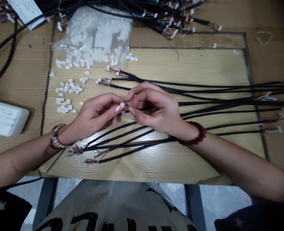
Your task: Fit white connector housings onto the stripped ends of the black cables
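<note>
Both bare forearms angle in from the lower sides and meet above the table (192, 166), wrists turned inward. The left hand (93, 114) has its grip pinched on a small white connector housing (122, 105) — thumb in front, fingers curled behind. The right hand (157, 107), knuckles arched, closes thumb and fingertips on thin wires (126, 107) at the housing — too small to tell whether they are seated. Black cables (219, 103) lie underneath.
</note>
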The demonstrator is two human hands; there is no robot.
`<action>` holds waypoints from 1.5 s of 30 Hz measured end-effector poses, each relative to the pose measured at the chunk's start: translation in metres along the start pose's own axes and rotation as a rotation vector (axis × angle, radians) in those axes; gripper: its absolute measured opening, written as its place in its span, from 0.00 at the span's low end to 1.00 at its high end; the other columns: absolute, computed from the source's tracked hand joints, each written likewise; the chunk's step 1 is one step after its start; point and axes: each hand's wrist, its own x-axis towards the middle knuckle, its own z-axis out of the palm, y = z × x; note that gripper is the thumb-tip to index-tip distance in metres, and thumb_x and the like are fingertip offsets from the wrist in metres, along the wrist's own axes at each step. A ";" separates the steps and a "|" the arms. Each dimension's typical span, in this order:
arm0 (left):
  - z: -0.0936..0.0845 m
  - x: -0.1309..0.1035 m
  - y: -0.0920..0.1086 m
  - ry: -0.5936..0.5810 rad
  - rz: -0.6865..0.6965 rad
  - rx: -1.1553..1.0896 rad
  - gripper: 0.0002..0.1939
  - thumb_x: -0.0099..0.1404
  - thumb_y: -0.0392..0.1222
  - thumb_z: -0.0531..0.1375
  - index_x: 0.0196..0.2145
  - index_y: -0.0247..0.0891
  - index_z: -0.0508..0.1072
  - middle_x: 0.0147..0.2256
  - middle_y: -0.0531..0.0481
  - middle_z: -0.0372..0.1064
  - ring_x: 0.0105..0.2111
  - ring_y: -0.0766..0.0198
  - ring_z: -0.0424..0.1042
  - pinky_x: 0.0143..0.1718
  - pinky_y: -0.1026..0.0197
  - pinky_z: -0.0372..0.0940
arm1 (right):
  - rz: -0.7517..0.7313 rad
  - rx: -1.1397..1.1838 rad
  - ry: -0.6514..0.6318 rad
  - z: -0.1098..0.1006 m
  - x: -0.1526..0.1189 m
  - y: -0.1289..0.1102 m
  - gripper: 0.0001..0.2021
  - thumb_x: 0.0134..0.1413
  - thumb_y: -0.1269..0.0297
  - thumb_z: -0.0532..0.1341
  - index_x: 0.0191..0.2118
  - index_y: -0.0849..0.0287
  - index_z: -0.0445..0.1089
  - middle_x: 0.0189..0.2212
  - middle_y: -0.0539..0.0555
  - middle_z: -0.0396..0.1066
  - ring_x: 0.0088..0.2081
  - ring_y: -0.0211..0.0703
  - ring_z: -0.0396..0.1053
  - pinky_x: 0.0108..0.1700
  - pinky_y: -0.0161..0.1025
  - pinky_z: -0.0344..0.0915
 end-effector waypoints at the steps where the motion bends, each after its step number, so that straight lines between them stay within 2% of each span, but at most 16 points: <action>1: 0.000 -0.001 -0.001 0.007 0.015 0.039 0.09 0.74 0.47 0.63 0.42 0.39 0.79 0.30 0.52 0.75 0.26 0.67 0.72 0.30 0.65 0.66 | -0.012 0.004 -0.005 0.000 0.000 0.001 0.06 0.60 0.69 0.69 0.34 0.60 0.73 0.41 0.55 0.77 0.33 0.33 0.72 0.33 0.31 0.70; 9: 0.000 -0.006 -0.003 0.035 0.126 0.272 0.09 0.77 0.45 0.59 0.43 0.39 0.77 0.31 0.51 0.75 0.28 0.65 0.74 0.31 0.62 0.66 | -0.031 -0.034 -0.050 0.000 -0.003 0.002 0.04 0.63 0.70 0.68 0.38 0.60 0.73 0.46 0.57 0.78 0.40 0.36 0.75 0.41 0.34 0.74; 14: -0.001 -0.005 -0.007 0.030 0.239 0.333 0.09 0.77 0.43 0.59 0.43 0.36 0.77 0.30 0.51 0.73 0.28 0.66 0.73 0.33 0.63 0.66 | -0.026 -0.065 -0.075 0.000 -0.003 -0.001 0.03 0.65 0.70 0.67 0.39 0.62 0.73 0.46 0.57 0.78 0.41 0.36 0.76 0.40 0.32 0.74; 17: -0.001 -0.005 -0.008 0.013 0.164 0.230 0.10 0.77 0.44 0.58 0.43 0.36 0.76 0.31 0.51 0.74 0.29 0.67 0.73 0.33 0.65 0.67 | 0.003 -0.020 -0.033 0.000 -0.002 0.000 0.03 0.64 0.68 0.68 0.38 0.60 0.74 0.44 0.55 0.78 0.40 0.36 0.76 0.37 0.31 0.73; 20: -0.001 -0.003 -0.007 0.009 0.088 0.106 0.12 0.78 0.45 0.58 0.39 0.36 0.75 0.31 0.52 0.73 0.29 0.69 0.72 0.34 0.67 0.67 | 0.104 0.090 0.034 0.001 -0.001 0.000 0.04 0.63 0.66 0.69 0.37 0.60 0.77 0.42 0.54 0.79 0.40 0.36 0.76 0.37 0.31 0.73; 23: 0.000 0.001 -0.004 0.014 -0.021 0.002 0.15 0.77 0.46 0.59 0.34 0.36 0.75 0.27 0.53 0.71 0.26 0.70 0.70 0.32 0.68 0.66 | 0.239 0.221 0.089 0.002 0.001 -0.002 0.03 0.62 0.67 0.70 0.37 0.61 0.81 0.43 0.55 0.80 0.39 0.36 0.77 0.36 0.30 0.74; 26: 0.000 0.004 -0.002 0.014 -0.114 -0.094 0.17 0.75 0.49 0.62 0.31 0.35 0.74 0.23 0.54 0.69 0.23 0.70 0.68 0.27 0.69 0.64 | 0.326 0.290 0.105 0.002 0.002 -0.005 0.03 0.62 0.68 0.70 0.37 0.60 0.83 0.43 0.54 0.82 0.33 0.32 0.75 0.30 0.27 0.73; 33: -0.001 0.005 -0.004 -0.032 -0.073 -0.163 0.17 0.72 0.52 0.64 0.36 0.34 0.74 0.32 0.53 0.70 0.24 0.73 0.70 0.27 0.70 0.66 | 0.359 0.329 0.087 0.001 0.002 -0.006 0.02 0.59 0.69 0.71 0.36 0.61 0.84 0.42 0.54 0.82 0.28 0.28 0.72 0.27 0.26 0.71; 38: -0.001 0.004 -0.006 -0.014 -0.062 -0.172 0.15 0.72 0.50 0.65 0.35 0.34 0.75 0.32 0.52 0.70 0.23 0.73 0.69 0.26 0.70 0.65 | 0.417 0.387 0.087 0.001 0.003 -0.006 0.07 0.56 0.65 0.74 0.33 0.63 0.80 0.43 0.55 0.79 0.26 0.27 0.71 0.26 0.27 0.69; 42: -0.001 0.004 -0.004 -0.019 -0.115 -0.254 0.18 0.70 0.54 0.66 0.34 0.34 0.76 0.31 0.52 0.71 0.24 0.72 0.70 0.26 0.69 0.65 | 0.374 0.380 0.041 0.001 0.002 -0.005 0.06 0.57 0.66 0.74 0.32 0.61 0.79 0.43 0.54 0.79 0.28 0.28 0.71 0.27 0.28 0.69; 45: -0.002 0.006 -0.005 -0.031 -0.177 -0.274 0.18 0.70 0.53 0.67 0.31 0.34 0.77 0.28 0.53 0.71 0.24 0.73 0.69 0.26 0.71 0.64 | 0.369 0.398 0.003 0.001 0.001 -0.003 0.05 0.57 0.66 0.74 0.34 0.61 0.80 0.43 0.54 0.79 0.29 0.29 0.73 0.30 0.28 0.71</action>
